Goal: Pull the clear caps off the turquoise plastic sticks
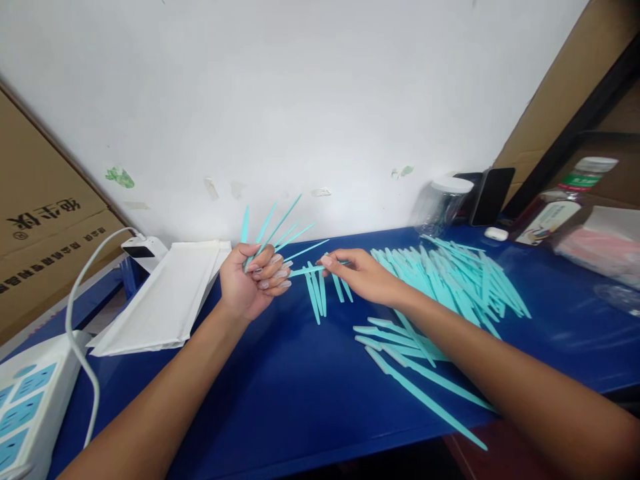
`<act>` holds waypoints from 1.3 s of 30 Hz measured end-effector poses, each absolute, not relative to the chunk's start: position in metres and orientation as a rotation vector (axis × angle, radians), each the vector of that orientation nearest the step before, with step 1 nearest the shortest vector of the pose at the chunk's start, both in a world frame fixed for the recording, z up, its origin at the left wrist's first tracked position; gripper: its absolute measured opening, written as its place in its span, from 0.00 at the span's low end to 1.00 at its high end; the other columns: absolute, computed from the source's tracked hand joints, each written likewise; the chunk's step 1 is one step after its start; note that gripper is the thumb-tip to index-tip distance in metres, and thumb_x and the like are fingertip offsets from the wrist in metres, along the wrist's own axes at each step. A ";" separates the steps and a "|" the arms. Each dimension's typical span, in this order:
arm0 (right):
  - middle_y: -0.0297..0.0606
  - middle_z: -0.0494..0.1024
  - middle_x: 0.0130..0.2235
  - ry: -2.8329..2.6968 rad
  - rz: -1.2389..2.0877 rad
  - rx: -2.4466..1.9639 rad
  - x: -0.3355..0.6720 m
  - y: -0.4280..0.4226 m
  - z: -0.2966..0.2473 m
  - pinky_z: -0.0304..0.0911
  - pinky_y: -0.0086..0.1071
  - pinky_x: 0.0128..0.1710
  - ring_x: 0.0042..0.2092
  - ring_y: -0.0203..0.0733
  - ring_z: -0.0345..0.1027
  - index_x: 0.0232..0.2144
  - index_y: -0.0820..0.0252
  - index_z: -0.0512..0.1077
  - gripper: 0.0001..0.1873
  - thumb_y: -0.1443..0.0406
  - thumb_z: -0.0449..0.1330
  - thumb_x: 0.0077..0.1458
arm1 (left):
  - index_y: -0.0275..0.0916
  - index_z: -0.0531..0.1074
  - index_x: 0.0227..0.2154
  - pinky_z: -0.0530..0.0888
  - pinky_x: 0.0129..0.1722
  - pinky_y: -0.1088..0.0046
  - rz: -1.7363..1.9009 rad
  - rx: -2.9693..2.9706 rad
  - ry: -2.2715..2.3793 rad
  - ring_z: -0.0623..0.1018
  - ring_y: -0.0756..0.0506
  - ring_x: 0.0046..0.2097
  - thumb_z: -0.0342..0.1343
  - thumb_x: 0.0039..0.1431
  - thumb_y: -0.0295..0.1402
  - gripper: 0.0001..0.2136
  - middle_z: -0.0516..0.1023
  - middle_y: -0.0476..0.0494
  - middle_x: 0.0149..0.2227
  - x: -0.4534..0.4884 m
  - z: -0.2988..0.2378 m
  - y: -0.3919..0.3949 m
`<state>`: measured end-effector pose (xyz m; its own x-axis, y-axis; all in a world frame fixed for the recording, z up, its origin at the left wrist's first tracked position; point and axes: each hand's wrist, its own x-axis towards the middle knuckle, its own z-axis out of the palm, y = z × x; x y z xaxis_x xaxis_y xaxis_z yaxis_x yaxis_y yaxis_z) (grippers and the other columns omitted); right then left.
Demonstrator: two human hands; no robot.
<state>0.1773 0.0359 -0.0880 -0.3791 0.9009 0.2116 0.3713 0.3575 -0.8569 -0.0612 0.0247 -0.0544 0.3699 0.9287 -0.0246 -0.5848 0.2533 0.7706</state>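
Slim turquoise plastic sticks [245,225] fan out from the left hand

The left hand [249,280] curls its fingers around several sticks. The right hand [357,275] pinches a single turquoise stick [301,271] between its fingertips, the stick's left end at the left fingers. A loose turquoise heap [457,283] lies right on the glossy blue table [250,413]; flat white paper packets [157,297] lie left.

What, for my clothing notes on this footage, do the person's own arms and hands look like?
Both hands, the left hand and the right hand, are without gloves, with no ring that I can make out. The left forearm and right forearm show no sleeve, watch or bracelet, and no cable or marking is visible on either.
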 end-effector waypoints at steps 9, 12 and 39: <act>0.36 0.76 0.32 -1.821 1.591 -1.020 0.187 0.033 -0.069 0.50 0.29 0.26 0.28 0.32 0.55 0.30 0.63 0.78 0.26 0.44 0.67 0.57 | 0.43 0.42 0.14 0.53 0.16 0.77 0.920 0.762 0.539 0.55 0.51 0.17 0.54 0.50 0.36 0.23 0.40 0.54 0.15 -0.066 -0.053 0.026; 0.32 0.72 0.29 -1.815 1.768 -0.946 0.188 0.031 -0.068 0.45 0.29 0.23 0.24 0.29 0.52 0.27 0.62 0.71 0.26 0.45 0.70 0.55 | 0.43 0.41 0.14 0.54 0.16 0.77 0.852 0.770 0.545 0.58 0.49 0.17 0.55 0.48 0.36 0.23 0.39 0.53 0.15 -0.068 -0.052 0.027; 0.39 0.82 0.34 -1.964 1.898 -0.824 0.191 0.030 -0.066 0.65 0.29 0.29 0.29 0.34 0.69 0.30 0.63 0.80 0.22 0.48 0.73 0.51 | 0.43 0.40 0.11 0.53 0.13 0.75 0.690 0.887 0.565 0.49 0.52 0.14 0.58 0.47 0.39 0.27 0.40 0.53 0.12 -0.081 -0.053 0.034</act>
<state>0.1910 0.0296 -0.0657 -0.7952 0.5790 -0.1802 0.2000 -0.0301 -0.9793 -0.0808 0.0336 -0.0530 0.6523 0.7410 -0.1594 -0.3028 0.4475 0.8414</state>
